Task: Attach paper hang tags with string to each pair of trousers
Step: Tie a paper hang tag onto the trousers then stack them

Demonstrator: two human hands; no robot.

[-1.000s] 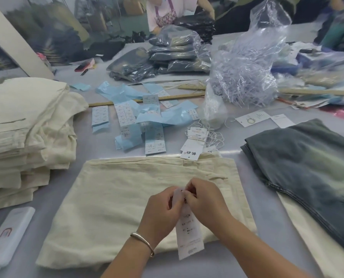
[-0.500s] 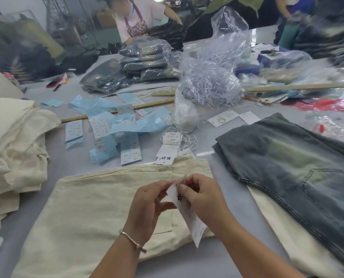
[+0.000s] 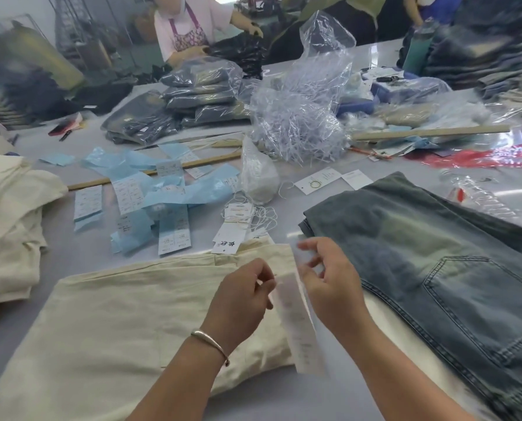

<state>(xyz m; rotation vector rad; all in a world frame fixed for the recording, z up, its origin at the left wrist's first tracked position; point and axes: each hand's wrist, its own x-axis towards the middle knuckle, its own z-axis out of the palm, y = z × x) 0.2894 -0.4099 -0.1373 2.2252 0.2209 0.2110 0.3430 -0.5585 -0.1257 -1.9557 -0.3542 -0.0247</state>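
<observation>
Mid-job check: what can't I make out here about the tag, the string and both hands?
Head view only:
- Hang tag: motion-blurred, print unreadable.
- String: too thin and blurred to see; unclear if it is tied to the cream trousers.
- Left hand: back faces the camera, hiding the fingertips; grip on the tag uncertain.
- Right hand: fingertips smeared; pinch unclear.
- Jeans: cut off by the right edge.

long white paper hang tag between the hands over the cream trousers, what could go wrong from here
1. The long white paper hang tag looks pinched only by the left hand; the right hand has spread fingers, so the tag may slip.
2. The folded cream trousers lie right beside the folded washed blue denim jeans, so the tag might go on the wrong pair.
3. The loose white string by the spare tags could snag or tangle.
</observation>
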